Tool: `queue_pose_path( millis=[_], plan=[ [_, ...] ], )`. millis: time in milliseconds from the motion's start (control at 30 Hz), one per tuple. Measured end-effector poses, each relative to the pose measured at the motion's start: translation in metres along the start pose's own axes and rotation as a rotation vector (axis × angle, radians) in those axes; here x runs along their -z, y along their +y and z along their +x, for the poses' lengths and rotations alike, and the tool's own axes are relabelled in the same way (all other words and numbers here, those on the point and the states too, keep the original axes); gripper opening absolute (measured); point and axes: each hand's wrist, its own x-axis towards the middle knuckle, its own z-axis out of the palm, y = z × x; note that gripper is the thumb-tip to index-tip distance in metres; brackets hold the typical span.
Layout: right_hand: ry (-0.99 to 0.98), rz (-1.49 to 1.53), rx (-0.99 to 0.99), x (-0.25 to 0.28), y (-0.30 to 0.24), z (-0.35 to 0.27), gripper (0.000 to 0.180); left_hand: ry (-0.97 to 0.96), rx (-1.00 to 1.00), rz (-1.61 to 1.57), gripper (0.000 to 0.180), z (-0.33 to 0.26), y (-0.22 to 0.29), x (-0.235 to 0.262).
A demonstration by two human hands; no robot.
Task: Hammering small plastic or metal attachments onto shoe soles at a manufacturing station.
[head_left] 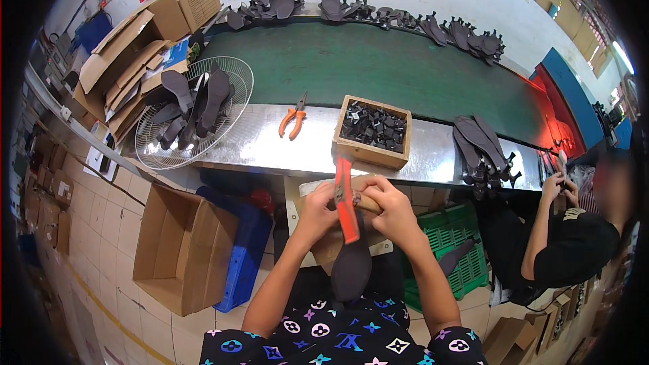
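Dark sole (351, 267) lies lengthwise over the lap, toe end up on a small board (331, 243) at the bench edge, under both hands. Left hand (318, 209) pinches the sole's upper end, fingers together on it; right hand (392, 211) is clamped round a wooden handle (368, 203), with an orange-red tool (345, 203) crossing between the hands. Where the tool meets the sole is hidden by the fingers, probably at the strap hole. To do this well: keep the sole flat on the board, left thumb clear of the tool, press straight. Wooden box of small black parts (373, 128) sits just ahead, orange pliers (292, 122) to its left, and a wire fan guard with soles (193, 111) further left.
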Motion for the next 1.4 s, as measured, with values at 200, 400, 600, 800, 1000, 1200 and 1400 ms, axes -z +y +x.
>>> queue_pose_path(
  millis=[200,400,600,800,1000,1200,1400],
  plan=[
    [-0.026,0.154,-0.154,0.0,-0.008,-0.003,0.028,-0.04,0.043,-0.123,0.032,0.004,0.006,0.001],
    [0.148,0.365,-0.2,0.022,-0.045,-0.037,0.033,-0.099,0.007,-0.136,0.032,0.009,0.006,0.005],
    [0.057,0.206,-0.214,0.025,-0.062,-0.054,0.033,-0.11,0.059,-0.108,0.03,0.009,0.01,0.006],
    [0.187,0.144,-0.07,0.038,-0.076,-0.062,0.033,-0.126,0.106,-0.05,0.046,0.003,0.01,0.008],
    [0.023,-0.026,-0.225,0.026,-0.079,-0.058,0.026,-0.115,-0.049,0.653,0.109,-0.004,0.013,0.002],
    [0.337,0.262,0.005,0.048,-0.076,-0.061,0.022,-0.196,0.023,0.641,0.105,-0.006,0.013,0.002],
    [0.081,0.029,-0.252,0.031,-0.069,-0.064,0.024,-0.235,-0.029,0.711,0.055,-0.004,0.009,0.001]
  ],
)
